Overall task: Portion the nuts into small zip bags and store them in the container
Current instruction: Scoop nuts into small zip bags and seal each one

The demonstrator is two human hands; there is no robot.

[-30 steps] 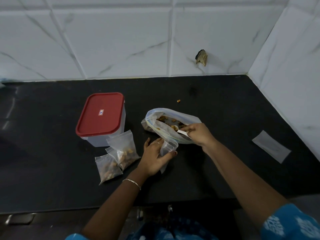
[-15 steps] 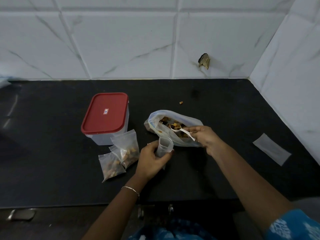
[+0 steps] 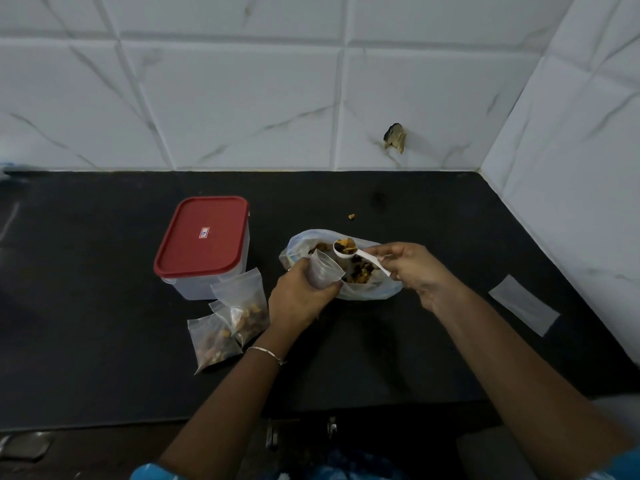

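Note:
My left hand (image 3: 300, 296) grips a small clear zip bag (image 3: 323, 271) upright with its mouth held open. My right hand (image 3: 412, 268) pinches the handle of a white spoon (image 3: 360, 254) whose bowl, loaded with nuts, hovers just above and right of that bag's mouth. Behind both lies the large open plastic bag of nuts (image 3: 360, 282) on the black counter (image 3: 104, 341). Filled small zip bags (image 3: 228, 317) lie left of my left hand. The container (image 3: 204, 244), with its red lid on, stands behind them.
An empty flat zip bag (image 3: 523, 304) lies on the counter at the right, near the side wall. One loose nut (image 3: 352, 216) sits behind the large bag. White tiled walls close the back and right. The counter's front edge runs below my forearms.
My right hand has lifted the spoon with nuts out of the large bag toward the small bag. My left hand has raised that bag upright and opened its mouth.

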